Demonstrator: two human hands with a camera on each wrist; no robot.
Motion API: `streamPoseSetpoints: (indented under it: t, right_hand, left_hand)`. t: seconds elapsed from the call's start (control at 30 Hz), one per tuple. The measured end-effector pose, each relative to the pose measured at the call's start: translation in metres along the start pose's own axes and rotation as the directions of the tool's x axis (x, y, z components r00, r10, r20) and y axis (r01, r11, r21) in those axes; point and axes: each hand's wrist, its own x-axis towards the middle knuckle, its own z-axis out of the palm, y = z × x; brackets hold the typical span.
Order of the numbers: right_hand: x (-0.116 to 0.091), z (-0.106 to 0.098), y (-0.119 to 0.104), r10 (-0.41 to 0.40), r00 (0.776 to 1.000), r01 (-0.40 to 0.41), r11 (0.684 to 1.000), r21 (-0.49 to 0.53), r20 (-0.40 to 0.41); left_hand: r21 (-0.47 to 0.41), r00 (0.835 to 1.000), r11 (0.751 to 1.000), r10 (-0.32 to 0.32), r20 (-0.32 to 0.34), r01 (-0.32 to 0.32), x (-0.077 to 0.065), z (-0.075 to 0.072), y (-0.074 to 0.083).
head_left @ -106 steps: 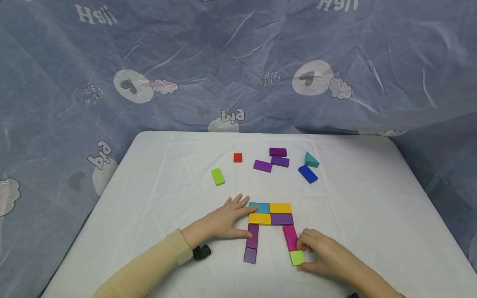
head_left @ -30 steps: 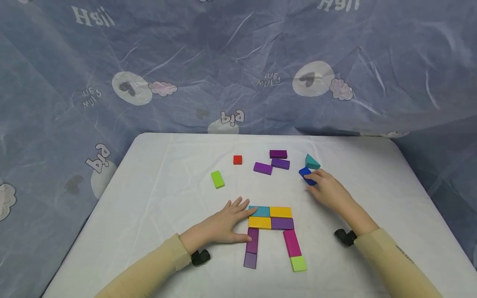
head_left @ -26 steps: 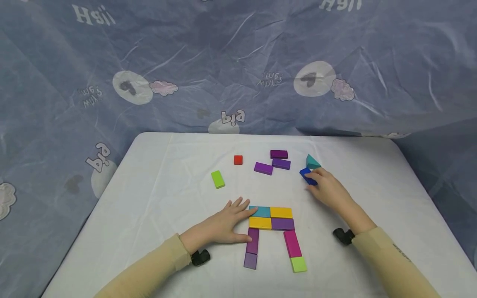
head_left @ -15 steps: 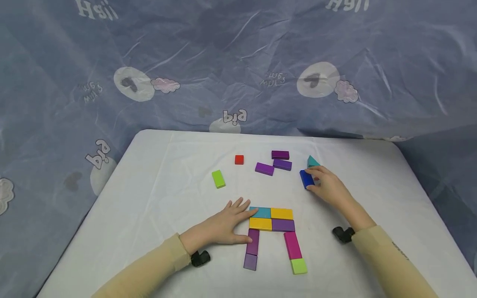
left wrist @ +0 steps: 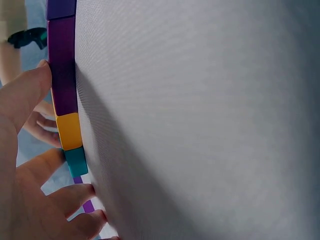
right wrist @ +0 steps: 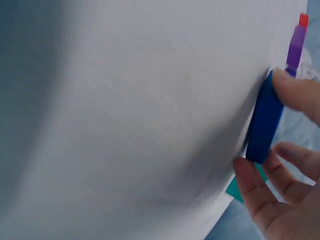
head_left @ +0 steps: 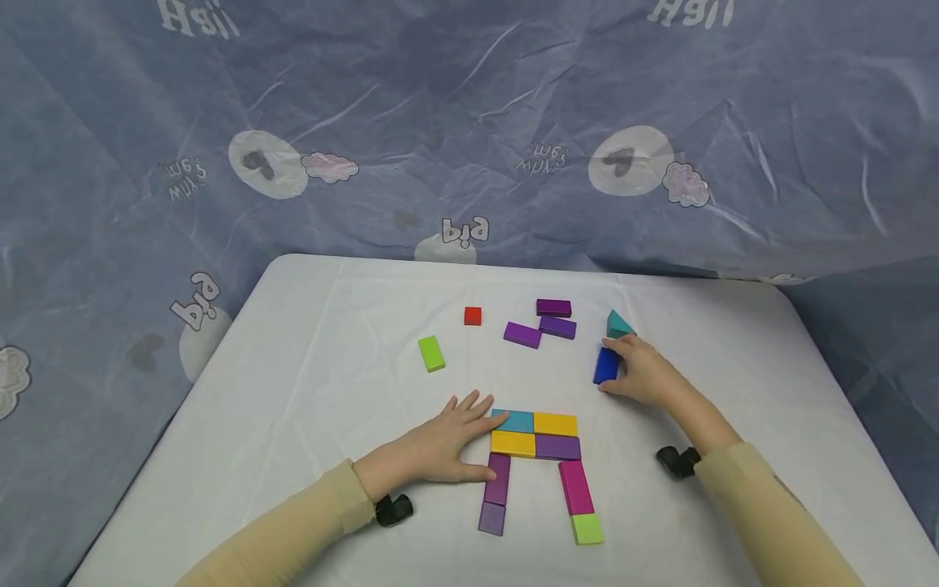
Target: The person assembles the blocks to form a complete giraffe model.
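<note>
My right hand (head_left: 637, 371) pinches a blue block (head_left: 605, 365) between thumb and fingers on the white table (head_left: 330, 408); the same blue block (right wrist: 264, 125) fills the right wrist view, held at both ends. A teal triangular block (head_left: 618, 324) lies just behind the hand. My left hand (head_left: 443, 440) lies flat, fingers spread, against the left side of a flat block figure: a teal block (head_left: 513, 421), two yellow blocks (head_left: 555, 424), purple blocks (head_left: 557, 447), a magenta leg (head_left: 574, 487) and a green foot (head_left: 587, 528). The left wrist view shows the thumb against a purple block (left wrist: 64, 70).
Loose blocks lie farther back: a green block (head_left: 431, 354), a small red block (head_left: 473, 315) and three purple blocks (head_left: 539, 323). A blue printed cloth (head_left: 469, 122) hangs behind the table. Black wrist devices (head_left: 676, 461) sit at both cuffs.
My right hand left the green foot block, reached to the blue block, gripped it, turned it and drew it a little nearer. The left hand has stayed put.
</note>
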Motion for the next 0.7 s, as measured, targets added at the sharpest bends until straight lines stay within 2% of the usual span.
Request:
streamPoseSetpoints:
  t: [0.27,0.4,0.7]
  right_hand:
    - [-0.04,0.013,-0.022,-0.119,0.993,0.118,0.99,0.08,0.007]
    - [-0.051,0.018,-0.031,-0.163,0.986,0.161,0.983,0.086,0.02]
    - [-0.059,0.024,-0.034,-0.107,0.993,0.105,0.993,0.05,0.044]
  left_hand:
    - [0.005,1.0,1.0,0.0,0.001,0.0,0.001,0.001,-0.001]
    - [0.009,1.0,1.0,-0.005,-0.004,0.005,0.0,0.0,-0.002]
    - [-0.011,1.0,1.0,0.0,-0.002,0.0,0.0,0.002,-0.001]
